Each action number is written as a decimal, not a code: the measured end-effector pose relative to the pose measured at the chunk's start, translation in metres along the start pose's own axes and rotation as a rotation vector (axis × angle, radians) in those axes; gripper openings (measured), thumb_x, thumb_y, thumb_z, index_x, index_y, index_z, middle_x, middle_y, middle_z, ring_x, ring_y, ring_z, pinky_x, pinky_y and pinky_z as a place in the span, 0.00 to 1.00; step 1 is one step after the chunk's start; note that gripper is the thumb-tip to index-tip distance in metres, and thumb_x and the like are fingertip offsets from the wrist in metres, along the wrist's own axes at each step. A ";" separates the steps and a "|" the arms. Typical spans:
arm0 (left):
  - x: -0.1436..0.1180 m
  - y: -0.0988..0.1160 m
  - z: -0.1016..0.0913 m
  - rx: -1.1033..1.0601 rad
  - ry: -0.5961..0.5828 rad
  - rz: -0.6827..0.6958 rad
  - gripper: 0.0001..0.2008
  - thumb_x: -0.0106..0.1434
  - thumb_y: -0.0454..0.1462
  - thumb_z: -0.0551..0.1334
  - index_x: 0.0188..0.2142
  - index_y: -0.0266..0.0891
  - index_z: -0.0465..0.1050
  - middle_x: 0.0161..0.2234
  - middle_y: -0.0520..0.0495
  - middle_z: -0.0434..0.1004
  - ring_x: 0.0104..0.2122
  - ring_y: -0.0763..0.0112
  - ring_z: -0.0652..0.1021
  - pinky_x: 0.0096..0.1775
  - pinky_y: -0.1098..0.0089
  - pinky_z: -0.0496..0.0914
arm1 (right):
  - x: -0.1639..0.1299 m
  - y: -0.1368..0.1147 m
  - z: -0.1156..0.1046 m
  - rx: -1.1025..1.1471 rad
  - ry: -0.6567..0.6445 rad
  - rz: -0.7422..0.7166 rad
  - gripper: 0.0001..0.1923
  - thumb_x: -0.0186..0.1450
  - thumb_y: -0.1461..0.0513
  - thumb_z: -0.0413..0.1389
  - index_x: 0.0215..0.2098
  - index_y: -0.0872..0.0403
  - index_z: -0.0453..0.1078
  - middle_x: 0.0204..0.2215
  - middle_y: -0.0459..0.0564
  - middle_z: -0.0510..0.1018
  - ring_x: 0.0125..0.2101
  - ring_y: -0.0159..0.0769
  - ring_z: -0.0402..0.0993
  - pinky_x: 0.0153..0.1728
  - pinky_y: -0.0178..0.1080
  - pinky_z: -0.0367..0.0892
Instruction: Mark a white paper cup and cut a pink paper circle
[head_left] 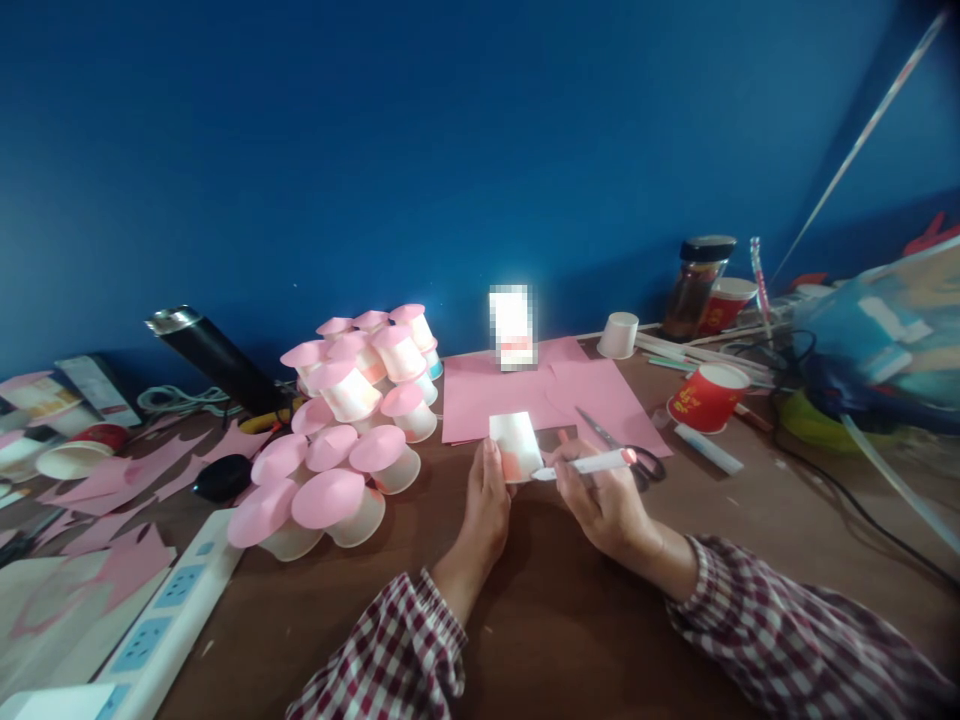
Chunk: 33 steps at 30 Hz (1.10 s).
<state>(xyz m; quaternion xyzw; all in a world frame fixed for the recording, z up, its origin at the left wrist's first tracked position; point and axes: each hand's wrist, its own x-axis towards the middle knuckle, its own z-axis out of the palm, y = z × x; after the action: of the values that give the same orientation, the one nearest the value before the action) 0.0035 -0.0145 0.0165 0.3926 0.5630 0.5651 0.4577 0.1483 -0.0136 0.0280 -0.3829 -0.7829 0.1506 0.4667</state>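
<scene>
A blue wall (480,150) fills twelve o'clock, behind the brown worktop (570,640). At nine o'clock a black flask (217,355) leans, its silver end pointing up toward ten; a box (97,390) sits farther out at the same hour. A white power strip (191,610) lies slantwise at eight. At three stand a red cup (701,400) and, beyond it, a dark-lidded jar (690,300). A black cable (862,513) runs toward four.

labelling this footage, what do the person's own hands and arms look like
The left sleeve and right sleeve are checked in dark red and white, with gathered cuffs. The left grip and right grip are bare hands, without gloves.
</scene>
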 end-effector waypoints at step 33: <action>0.004 -0.011 0.003 -0.340 -0.168 -0.054 0.25 0.62 0.53 0.52 0.46 0.35 0.66 0.47 0.34 0.71 0.43 0.58 0.75 0.36 0.68 0.72 | 0.000 0.002 0.000 0.015 0.013 0.032 0.07 0.67 0.64 0.46 0.33 0.54 0.64 0.24 0.46 0.70 0.23 0.32 0.66 0.27 0.36 0.62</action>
<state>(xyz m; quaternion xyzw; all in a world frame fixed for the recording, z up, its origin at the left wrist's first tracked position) 0.0061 -0.0103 0.0055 0.3402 0.4297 0.6049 0.5776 0.1496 -0.0124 0.0268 -0.3928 -0.7725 0.1613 0.4721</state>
